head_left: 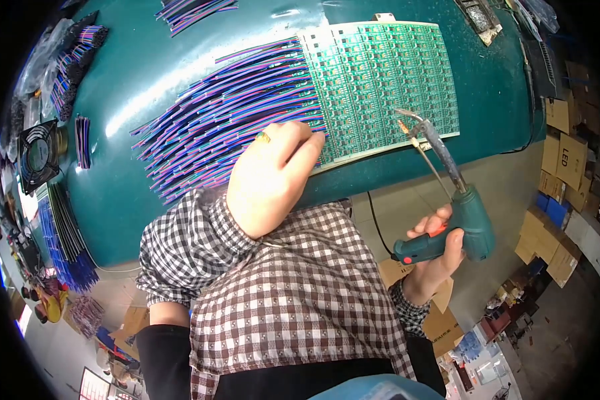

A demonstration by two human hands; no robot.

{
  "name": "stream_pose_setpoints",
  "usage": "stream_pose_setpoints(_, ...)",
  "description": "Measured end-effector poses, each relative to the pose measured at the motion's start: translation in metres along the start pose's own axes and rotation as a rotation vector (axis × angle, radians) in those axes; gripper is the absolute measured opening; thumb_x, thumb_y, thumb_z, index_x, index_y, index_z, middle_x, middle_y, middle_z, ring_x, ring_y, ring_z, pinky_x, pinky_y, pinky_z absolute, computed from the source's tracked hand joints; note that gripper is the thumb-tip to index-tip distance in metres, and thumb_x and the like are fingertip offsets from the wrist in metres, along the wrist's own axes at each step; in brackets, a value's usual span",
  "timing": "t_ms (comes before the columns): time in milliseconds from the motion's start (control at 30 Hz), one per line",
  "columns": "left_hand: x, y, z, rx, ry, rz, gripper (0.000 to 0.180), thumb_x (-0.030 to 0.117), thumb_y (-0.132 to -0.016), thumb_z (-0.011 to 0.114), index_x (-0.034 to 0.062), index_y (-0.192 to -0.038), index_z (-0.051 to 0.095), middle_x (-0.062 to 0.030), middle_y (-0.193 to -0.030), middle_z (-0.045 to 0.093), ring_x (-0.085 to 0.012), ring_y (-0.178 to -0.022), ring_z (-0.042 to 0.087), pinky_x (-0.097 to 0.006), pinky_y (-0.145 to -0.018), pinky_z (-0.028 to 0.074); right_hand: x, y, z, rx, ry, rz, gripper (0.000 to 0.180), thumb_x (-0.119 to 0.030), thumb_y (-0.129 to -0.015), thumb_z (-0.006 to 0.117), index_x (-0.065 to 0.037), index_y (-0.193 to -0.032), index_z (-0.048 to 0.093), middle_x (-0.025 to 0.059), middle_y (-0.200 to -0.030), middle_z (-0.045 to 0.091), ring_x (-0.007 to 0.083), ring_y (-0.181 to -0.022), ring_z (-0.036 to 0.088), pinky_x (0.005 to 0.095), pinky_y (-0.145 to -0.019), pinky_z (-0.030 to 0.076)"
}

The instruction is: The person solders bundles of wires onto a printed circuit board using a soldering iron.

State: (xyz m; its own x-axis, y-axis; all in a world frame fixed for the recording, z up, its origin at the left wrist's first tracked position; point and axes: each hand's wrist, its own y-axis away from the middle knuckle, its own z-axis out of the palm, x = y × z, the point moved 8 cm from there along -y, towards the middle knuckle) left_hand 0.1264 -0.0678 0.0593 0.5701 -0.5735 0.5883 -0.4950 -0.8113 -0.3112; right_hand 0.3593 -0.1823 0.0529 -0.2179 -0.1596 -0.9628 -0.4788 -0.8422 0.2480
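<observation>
A green circuit board panel (387, 80) with rows of small boards lies on the table. Many blue, pink and black wires (213, 113) run side by side from its left part. My left hand (273, 170) rests over the lower wires at the panel's near edge, thumb and fingers closed together. Whatever is between those fingertips is hidden. In my right hand (440, 250) is a green soldering gun (473, 227), gripped by its handle with fingers around the red trigger. Its bent metal tip (410, 115), with a thin feed tube beside it, hangs over the panel's lower right part.
The green table (133, 220) ends just in front of me. More wire bundles lie at the far edge (193, 12) and the left side (67, 233), near a black fan (39, 155). A dirty metal tray (479, 20) sits at far right. Cardboard boxes (570, 160) stand beyond.
</observation>
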Motion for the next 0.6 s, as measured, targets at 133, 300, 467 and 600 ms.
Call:
stream_pose_setpoints(133,0.005,0.004,0.004,0.017,-0.068,0.064,0.037,-0.005,-0.065,0.065,-0.0023,-0.102,0.064,-0.0098,-0.091,0.059,-0.0245,-0.076,0.060,-0.033,-0.066,0.049,-0.001,0.004,0.003,0.013,0.011,0.003,0.043,-0.032,-0.089,0.058,0.007,-0.107,0.054,0.0112,-0.078,0.058,0.0227,-0.072,0.062,0.0349,-0.061,0.058)
stream_pose_setpoints(300,0.004,0.005,0.003,0.017,-0.091,0.091,0.036,0.001,-0.066,0.063,-0.0028,-0.102,0.063,-0.0095,-0.091,0.058,-0.0232,-0.076,0.059,-0.032,-0.065,0.050,-0.001,0.012,0.009,-0.069,0.110,-0.006,0.047,-0.029,-0.086,0.063,0.010,-0.112,0.053,0.0176,-0.089,0.064,0.0307,-0.079,0.067,0.0390,-0.067,0.059)
stream_pose_setpoints(467,0.005,0.005,0.004,0.037,-0.124,0.140,0.034,0.007,-0.069,0.061,-0.0031,-0.102,0.062,-0.0093,-0.089,0.056,-0.0217,-0.075,0.058,-0.030,-0.063,0.050,0.004,0.019,0.015,-0.124,0.186,0.001,0.048,-0.031,-0.089,0.058,0.011,-0.110,0.052,0.0179,-0.086,0.061,0.0291,-0.076,0.067,0.0345,-0.062,0.060)
stream_pose_setpoints(600,0.005,0.003,0.005,0.030,-0.109,0.126,0.032,0.007,-0.070,0.062,-0.0032,-0.100,0.062,-0.0090,-0.088,0.056,-0.0216,-0.075,0.057,-0.030,-0.063,0.049,0.006,0.021,0.020,-0.213,0.143,-0.018,0.045,-0.026,-0.088,0.061,0.012,-0.110,0.052,0.0188,-0.088,0.061,0.0288,-0.078,0.065,0.0373,-0.065,0.060)
